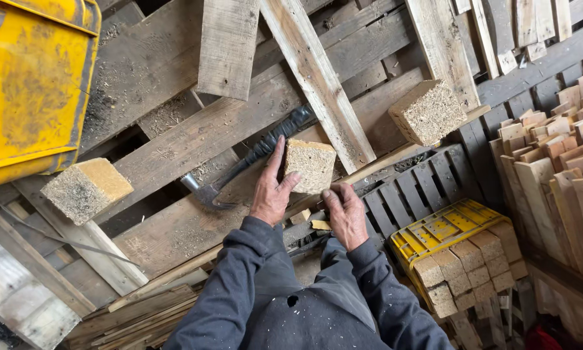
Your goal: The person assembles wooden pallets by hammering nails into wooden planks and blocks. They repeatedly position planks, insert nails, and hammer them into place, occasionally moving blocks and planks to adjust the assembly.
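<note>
Head view looks straight down on a broken-up wooden pallet (194, 136) where both hands meet near its middle. Left hand (271, 194) wraps its fingers round the near-left side of a pressed-wood block (311, 165), thumb stretched up along the block's left edge, so it grips rather than lies flat. Right hand (345, 214) sits just below and right of the block, fingers curled with the fingertips at the block's lower right corner; whether it pinches the small wood chip (320, 225) beside it I cannot tell. The block stands directly ahead of both hands, the left one nearer and in firm contact. A hammer (252, 159) lies on the pallet boards just left of the block, its dark handle running diagonally from upper right down to the metal head at lower left, passing behind the left thumb. Further blocks of the same kind rest at the pallet's left edge (86, 189) and toward its upper right (427, 111). A yellow bin (32, 84), scuffed, fills the upper left corner. A yellow plastic crate (434, 233) with stacked blocks stands at lower right, beside upright cut boards (557, 168).
</note>
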